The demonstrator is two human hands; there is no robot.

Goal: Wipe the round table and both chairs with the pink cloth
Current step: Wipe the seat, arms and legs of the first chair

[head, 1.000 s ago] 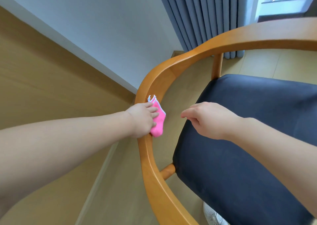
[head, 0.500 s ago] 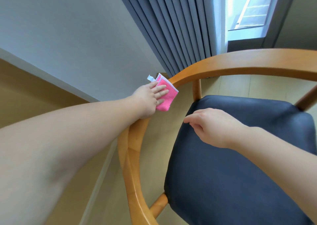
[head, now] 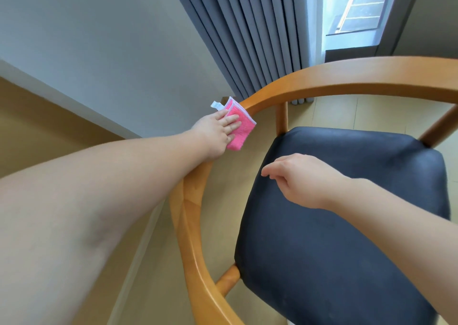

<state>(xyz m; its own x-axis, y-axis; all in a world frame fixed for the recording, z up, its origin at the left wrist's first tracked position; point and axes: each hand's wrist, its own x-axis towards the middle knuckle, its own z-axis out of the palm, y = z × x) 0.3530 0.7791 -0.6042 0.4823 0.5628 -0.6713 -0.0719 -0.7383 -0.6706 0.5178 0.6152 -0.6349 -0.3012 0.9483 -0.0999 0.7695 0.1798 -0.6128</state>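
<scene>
Left hand (head: 215, 131) flat on the pink cloth (head: 238, 127), fingers straight, pressing it on the curved wooden rail (head: 347, 83) of the chair, near the bend. Small white tag (head: 216, 105) sticking out at the cloth's far corner. Right hand (head: 302, 181) above the dark seat cushion (head: 347, 262), fingers loosely curled, holding nothing. Hands well apart. Grey curtain (head: 247, 32) behind, window (head: 352, 9) beside it.

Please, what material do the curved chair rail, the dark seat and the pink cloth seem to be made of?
Curved orange-brown chair rail: likely varnished wood; grain, a visible joint and a soft sheen show.
Dark navy seat cushion: probably woven fabric; matte and slightly mottled.
Folded pink cloth: looks like fuzzy microfibre or terry, with a pale stitched edge and white tag.
</scene>
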